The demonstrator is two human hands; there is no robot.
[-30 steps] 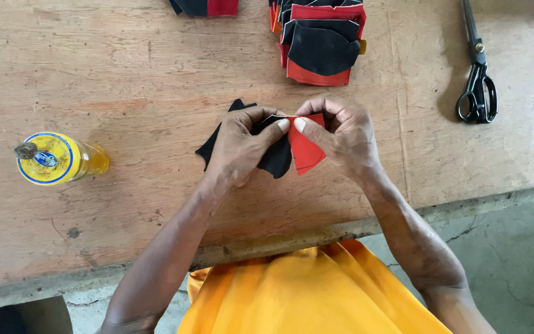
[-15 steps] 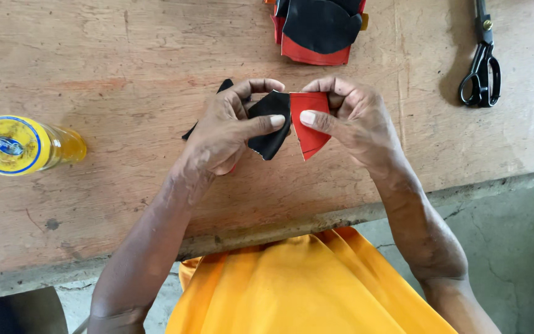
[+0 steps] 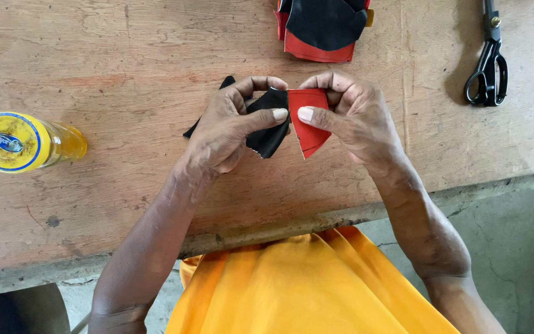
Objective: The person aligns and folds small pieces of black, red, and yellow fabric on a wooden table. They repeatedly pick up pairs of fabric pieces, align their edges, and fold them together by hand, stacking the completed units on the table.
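Left hand (image 3: 230, 127) pinching black piece (image 3: 270, 127); right hand (image 3: 356, 117) pinching red piece (image 3: 309, 120), thumbs meeting.

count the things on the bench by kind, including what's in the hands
Cut pieces held: 2, a black piece in the left hand and a red piece in the right hand
Stack of red and black pieces: 1
Scissors: 1
Yellow bottle: 1
Total: 5

Worn wooden table (image 3: 94, 55), scuffed front edge, grey concrete floor (image 3: 514, 247)
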